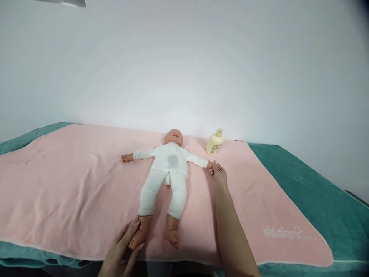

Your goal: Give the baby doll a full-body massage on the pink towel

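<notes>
A baby doll (173, 157) with a white cloth body lies on its back, arms spread wide and legs toward me. My left hand (120, 246) cups the doll's foot on the left side, its fingers along the ankle and the thumb by the sole. At the right, my right hand (220, 176) pinches the doll's small hand between thumb and fingers, with that white sleeve stretched straight out. The doll's other arm and other foot rest untouched on the pink blanket (86, 184).
A pale yellow pump bottle (215, 143) stands on the blanket just beyond my right hand. Under the blanket is a teal cover (305, 184), showing at both sides and along the front edge. A white wall (184, 69) rises behind.
</notes>
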Motion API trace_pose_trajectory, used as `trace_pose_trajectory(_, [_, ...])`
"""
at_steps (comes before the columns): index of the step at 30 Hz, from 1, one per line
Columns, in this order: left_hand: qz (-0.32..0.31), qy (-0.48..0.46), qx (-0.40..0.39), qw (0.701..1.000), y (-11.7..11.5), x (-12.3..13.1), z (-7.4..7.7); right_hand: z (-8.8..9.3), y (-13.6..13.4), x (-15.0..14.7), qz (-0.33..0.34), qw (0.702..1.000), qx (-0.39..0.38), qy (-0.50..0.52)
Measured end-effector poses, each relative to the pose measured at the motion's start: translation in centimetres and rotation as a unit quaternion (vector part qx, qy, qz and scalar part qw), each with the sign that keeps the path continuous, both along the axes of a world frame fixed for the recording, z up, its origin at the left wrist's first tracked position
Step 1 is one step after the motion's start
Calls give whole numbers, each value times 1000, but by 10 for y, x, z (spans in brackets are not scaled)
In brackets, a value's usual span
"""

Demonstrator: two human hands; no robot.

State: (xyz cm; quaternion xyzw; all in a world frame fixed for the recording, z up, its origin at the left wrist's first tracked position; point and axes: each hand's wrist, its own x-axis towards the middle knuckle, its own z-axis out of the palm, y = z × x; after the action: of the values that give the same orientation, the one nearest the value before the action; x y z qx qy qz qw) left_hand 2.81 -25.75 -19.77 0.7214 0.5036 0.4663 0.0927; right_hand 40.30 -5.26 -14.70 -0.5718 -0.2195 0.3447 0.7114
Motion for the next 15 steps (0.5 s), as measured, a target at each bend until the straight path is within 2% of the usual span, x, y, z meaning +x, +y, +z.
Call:
trace_pose_trajectory(5, [-3,4,2,1000,0,2,-2,2,-1,-2,15,1000,15,9])
trace_pose_trajectory(11, [40,-77,-56,995,-3,8,-5,8,-2,-4,36,999,17,-7])
trace_pose_trajectory(15, [54,-106,-98,988,-4,6,0,14,-5,-10,-6,999,-5,-39])
